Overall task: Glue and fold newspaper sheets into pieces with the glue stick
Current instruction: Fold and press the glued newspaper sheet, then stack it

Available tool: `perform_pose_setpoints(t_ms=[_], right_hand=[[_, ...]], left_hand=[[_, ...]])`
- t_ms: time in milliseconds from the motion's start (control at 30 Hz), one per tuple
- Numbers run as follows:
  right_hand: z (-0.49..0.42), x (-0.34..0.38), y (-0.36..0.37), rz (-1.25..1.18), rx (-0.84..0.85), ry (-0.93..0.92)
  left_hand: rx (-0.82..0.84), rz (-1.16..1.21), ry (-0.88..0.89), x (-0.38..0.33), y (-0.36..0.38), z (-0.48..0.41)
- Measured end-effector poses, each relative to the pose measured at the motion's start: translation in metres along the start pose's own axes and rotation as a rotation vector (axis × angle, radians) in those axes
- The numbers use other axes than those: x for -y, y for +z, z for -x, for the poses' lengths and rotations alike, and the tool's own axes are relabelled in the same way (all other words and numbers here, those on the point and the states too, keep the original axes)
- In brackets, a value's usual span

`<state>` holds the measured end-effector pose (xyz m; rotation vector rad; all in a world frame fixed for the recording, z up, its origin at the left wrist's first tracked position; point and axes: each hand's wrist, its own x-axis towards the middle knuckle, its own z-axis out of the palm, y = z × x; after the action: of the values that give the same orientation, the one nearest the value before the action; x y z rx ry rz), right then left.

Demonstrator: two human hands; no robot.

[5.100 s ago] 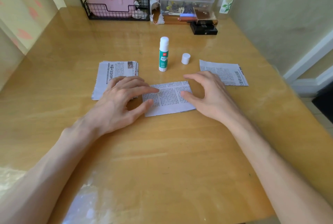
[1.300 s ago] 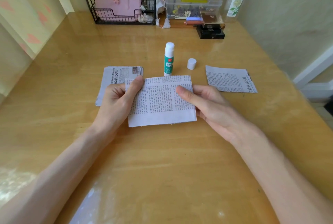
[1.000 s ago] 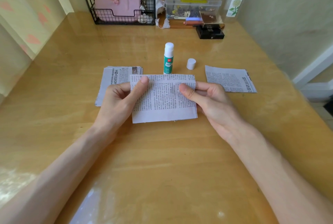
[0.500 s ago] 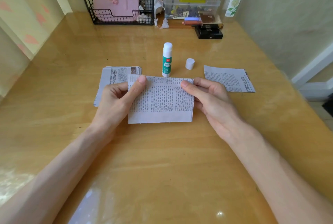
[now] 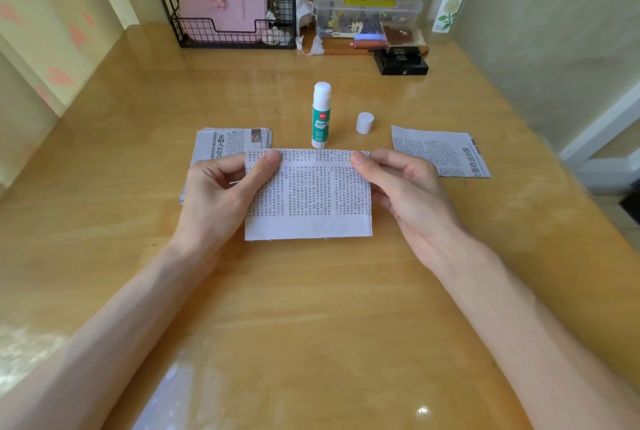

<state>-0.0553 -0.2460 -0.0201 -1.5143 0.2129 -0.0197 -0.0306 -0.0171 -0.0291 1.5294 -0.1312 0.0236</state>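
A folded newspaper piece (image 5: pixel 311 201) is held above the wooden table (image 5: pixel 311 308). My left hand (image 5: pixel 221 194) pinches its upper left corner, thumb on top and fingers behind. My right hand (image 5: pixel 405 190) pinches the upper right corner the same way. Just beyond the piece stands the open glue stick (image 5: pixel 321 114), white with a green label. Its white cap (image 5: pixel 365 122) sits to the right of it. A stack of newspaper sheets (image 5: pixel 225 149) lies to the left, partly under my left hand. One finished piece (image 5: pixel 440 150) lies flat to the right.
At the back stand a black wire rack (image 5: pixel 235 31) with a pink case, a clear plastic box (image 5: pixel 367 14) under a small wooden shelf, and a black box (image 5: pixel 403 64). A wall runs along the table's right side.
The piece was pressed flat on the table five seconds ago; both hands have lifted it, and over the last second both thumbs have slid up to its top corners.
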Motion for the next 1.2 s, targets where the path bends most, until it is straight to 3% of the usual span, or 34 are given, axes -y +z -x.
perform_pose_setpoints(t_ms=[267, 433, 667, 967, 1200], right_hand=[[0.0056, 0.0069, -0.0027, 0.003, 0.213, 0.106], [0.0044, 0.0034, -0.0016, 0.064, 0.115, 0.095], [0.0033, 0.0031, -0.0043, 0.015, 0.011, 0.074], [0.0068, 0.0075, -0.0025, 0.032, 0.19, 0.128], [0.0058, 0.0044, -0.0014, 0.027, 0.092, 0.103]], left_hand=[[-0.029, 0.025, 0.032, 0.0028, -0.0044, -0.0041], [-0.039, 0.016, -0.009, 0.0022, -0.0011, -0.0021], [0.136, -0.036, -0.069, -0.004, 0.0007, -0.0006], [0.067, -0.043, -0.01, 0.0006, -0.0003, -0.0017], [0.096, -0.046, -0.049, -0.0015, 0.0019, -0.0004]])
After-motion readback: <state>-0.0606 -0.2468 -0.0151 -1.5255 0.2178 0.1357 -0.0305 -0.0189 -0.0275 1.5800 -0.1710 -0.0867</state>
